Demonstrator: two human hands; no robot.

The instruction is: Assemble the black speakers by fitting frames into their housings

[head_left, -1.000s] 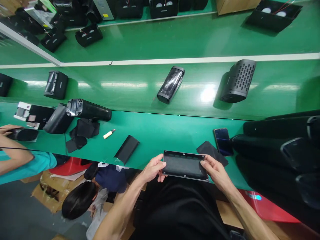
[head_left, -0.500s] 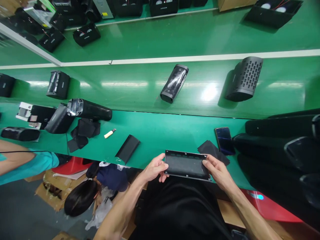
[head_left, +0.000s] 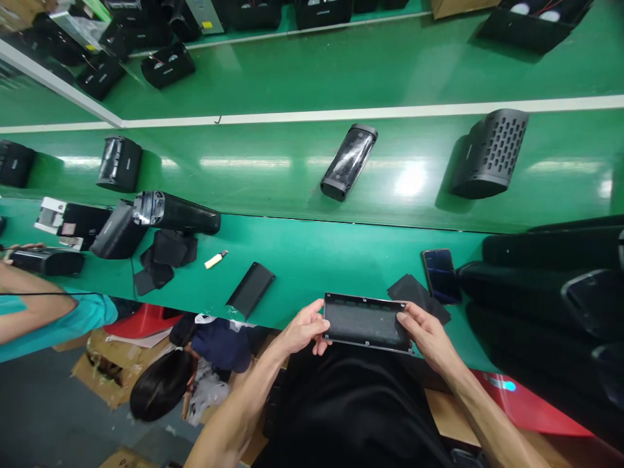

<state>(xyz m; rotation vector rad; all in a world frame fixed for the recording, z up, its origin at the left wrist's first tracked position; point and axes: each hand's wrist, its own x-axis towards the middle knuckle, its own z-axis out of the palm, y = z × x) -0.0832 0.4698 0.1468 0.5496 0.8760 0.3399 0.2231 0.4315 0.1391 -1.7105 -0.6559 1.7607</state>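
Note:
Both hands hold a black rectangular plastic panel [head_left: 366,323] at the front edge of the green bench, its hollow inner side facing up. My left hand [head_left: 308,328] pinches its left end, thumb on top. At the right end, my right hand [head_left: 423,330] grips it with the thumb over the rim. Just beyond that hand lie thin black sheets [head_left: 408,287] and a dark phone [head_left: 441,275]. To the left, a similar black panel [head_left: 251,289] lies on the bench, with a small cream-handled tool [head_left: 216,259] beyond it.
On the green conveyor [head_left: 273,166] stand a black perforated housing [head_left: 492,156] and a shiny black speaker-like unit [head_left: 350,162]. Black housings [head_left: 175,213] and dark sheets [head_left: 168,250] crowd the bench at left. A co-worker's arm [head_left: 34,286] reaches in there. Large black shells [head_left: 536,279] stand at right.
The panel stays in both hands, almost unmoved. On the conveyor, the units have shifted slightly to the right. At far left, the co-worker's hand now shows beside a black housing.

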